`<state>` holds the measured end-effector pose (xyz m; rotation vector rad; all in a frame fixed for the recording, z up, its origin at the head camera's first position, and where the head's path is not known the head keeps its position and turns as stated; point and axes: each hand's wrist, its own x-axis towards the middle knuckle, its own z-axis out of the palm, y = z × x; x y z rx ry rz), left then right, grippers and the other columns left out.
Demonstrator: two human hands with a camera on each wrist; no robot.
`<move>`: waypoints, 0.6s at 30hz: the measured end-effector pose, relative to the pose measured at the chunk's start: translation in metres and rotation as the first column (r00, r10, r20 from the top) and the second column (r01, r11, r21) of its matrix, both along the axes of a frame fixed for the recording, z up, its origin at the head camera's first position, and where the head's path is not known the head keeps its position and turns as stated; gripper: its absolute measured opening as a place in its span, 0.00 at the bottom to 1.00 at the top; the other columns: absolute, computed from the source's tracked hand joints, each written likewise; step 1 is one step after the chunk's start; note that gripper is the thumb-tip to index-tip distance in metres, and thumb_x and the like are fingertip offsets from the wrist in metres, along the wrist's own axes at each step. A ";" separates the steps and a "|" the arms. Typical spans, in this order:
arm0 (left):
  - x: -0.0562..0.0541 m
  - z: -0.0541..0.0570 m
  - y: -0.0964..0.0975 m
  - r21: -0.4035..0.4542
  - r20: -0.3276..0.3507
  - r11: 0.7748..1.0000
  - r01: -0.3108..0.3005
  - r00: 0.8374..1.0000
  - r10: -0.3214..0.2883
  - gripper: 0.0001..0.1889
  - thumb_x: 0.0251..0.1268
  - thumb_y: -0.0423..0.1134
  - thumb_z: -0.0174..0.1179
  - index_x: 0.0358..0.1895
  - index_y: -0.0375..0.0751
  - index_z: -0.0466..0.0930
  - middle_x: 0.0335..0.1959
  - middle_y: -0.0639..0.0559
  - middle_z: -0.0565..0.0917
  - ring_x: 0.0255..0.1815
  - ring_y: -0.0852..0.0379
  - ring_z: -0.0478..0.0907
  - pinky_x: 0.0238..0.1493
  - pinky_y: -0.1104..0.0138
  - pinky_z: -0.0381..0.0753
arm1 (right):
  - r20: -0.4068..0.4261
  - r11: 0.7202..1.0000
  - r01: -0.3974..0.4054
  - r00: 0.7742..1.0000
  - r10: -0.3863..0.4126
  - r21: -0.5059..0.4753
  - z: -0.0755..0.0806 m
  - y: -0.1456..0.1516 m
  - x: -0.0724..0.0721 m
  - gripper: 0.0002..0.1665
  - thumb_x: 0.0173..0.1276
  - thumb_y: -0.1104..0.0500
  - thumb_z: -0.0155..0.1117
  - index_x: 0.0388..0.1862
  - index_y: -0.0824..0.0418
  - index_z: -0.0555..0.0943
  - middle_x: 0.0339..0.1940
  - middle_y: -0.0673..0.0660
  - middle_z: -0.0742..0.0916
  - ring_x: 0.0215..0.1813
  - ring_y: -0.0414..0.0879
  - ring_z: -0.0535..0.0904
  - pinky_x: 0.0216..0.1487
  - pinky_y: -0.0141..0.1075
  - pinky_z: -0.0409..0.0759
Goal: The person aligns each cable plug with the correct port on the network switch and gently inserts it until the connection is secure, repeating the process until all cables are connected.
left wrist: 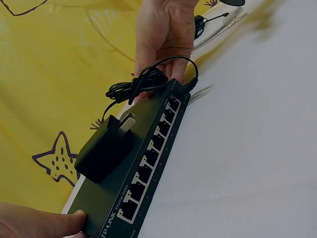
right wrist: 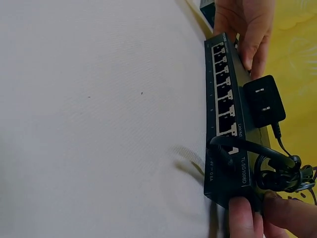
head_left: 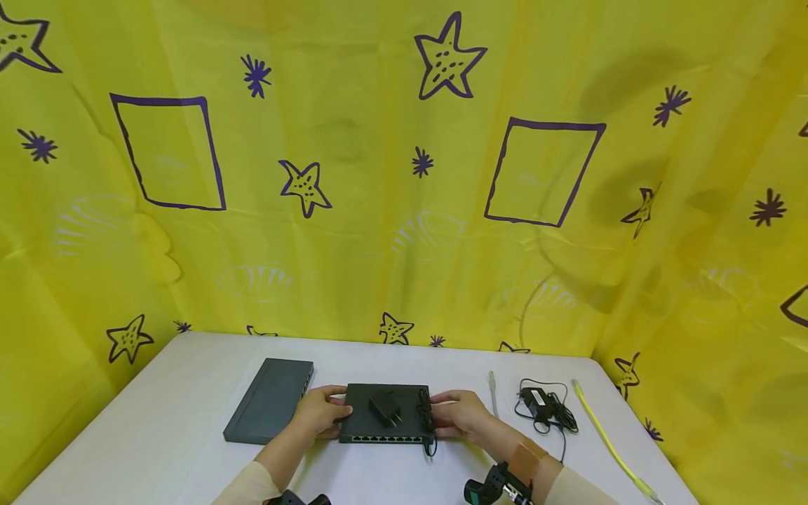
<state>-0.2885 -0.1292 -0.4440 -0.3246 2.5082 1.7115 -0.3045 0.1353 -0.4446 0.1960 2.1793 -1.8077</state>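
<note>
A black TP-LINK Ethernet switch [head_left: 404, 394] is between my two hands, its row of ports facing the near side. My left hand [head_left: 318, 412] grips its left end, thumb on the top edge. At the opposite end my right hand [head_left: 459, 414] holds the switch with thumb and fingers. A black plug-in power adapter [left wrist: 101, 153] lies on top, metal prongs exposed. Its tied cord [right wrist: 285, 173] bunches near the right end and runs into the socket beside the ports. Whether the switch touches the table is hard to tell.
Left of the switch lies a larger dark flat box [head_left: 271, 401] on the white table [head_left: 189, 393]. To the right are a grey cable [head_left: 493, 393], another black power adapter [head_left: 539, 403] with coiled cord, and a yellow cable [head_left: 602, 431]. A yellow curtain [head_left: 353, 266] surrounds the table.
</note>
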 end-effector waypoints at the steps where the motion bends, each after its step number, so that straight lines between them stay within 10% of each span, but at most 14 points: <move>1: 0.000 0.000 0.000 0.010 0.004 1.000 0.003 1.000 -0.003 0.24 0.57 0.24 0.66 0.60 0.29 0.76 0.42 0.38 0.82 0.32 0.56 0.81 0.27 0.64 0.85 | -0.002 1.000 -0.001 1.000 0.001 0.000 -0.001 0.001 0.001 0.18 0.66 0.70 0.63 0.54 0.75 0.77 0.36 0.59 0.87 0.35 0.46 0.83 0.35 0.39 0.87; 18: -0.002 -0.010 -0.004 0.173 0.022 0.985 0.020 0.999 -0.024 0.25 0.61 0.25 0.64 0.63 0.29 0.74 0.46 0.39 0.83 0.32 0.57 0.82 0.28 0.64 0.85 | -0.023 0.998 -0.003 1.000 0.002 -0.056 -0.010 0.010 0.017 0.24 0.63 0.75 0.61 0.60 0.78 0.75 0.47 0.60 0.87 0.39 0.45 0.85 0.41 0.41 0.87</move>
